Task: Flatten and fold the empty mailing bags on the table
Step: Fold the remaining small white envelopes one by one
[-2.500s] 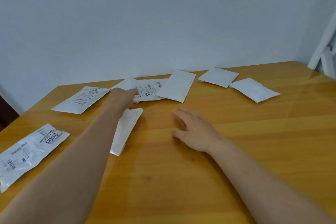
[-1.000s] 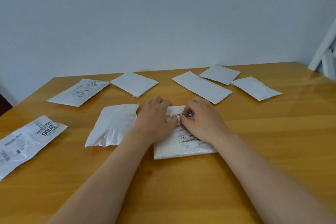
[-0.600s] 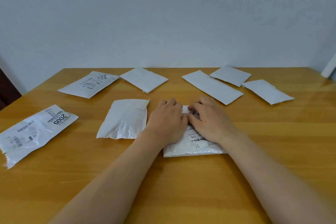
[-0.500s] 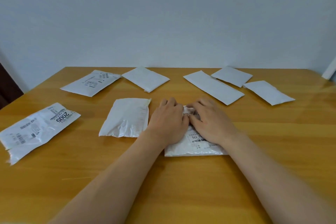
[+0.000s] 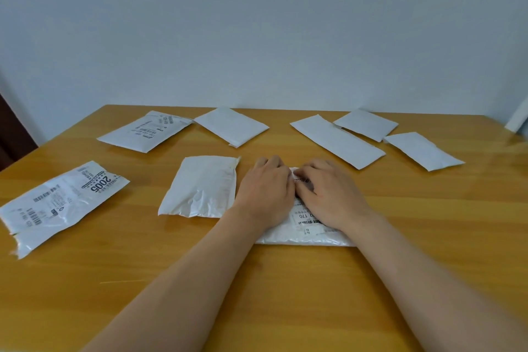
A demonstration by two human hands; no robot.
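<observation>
Your left hand point(image 5: 267, 191) and right hand point(image 5: 328, 194) lie flat, pressing the bag point(image 5: 307, 230) at the middle of the frame on the table point(image 5: 428, 237). Its long side runs left to right.

My left grip point(image 5: 267, 191) no longer reaches out to the far bags; the labelled bag point(image 5: 307, 223) it touched there now lies on the counter point(image 5: 285, 294) right before me. My right grip point(image 5: 331, 194) has left the bare wood, and both press side by side on that bag. The crumpled bag point(image 5: 200, 186) lies spread wider.
</observation>
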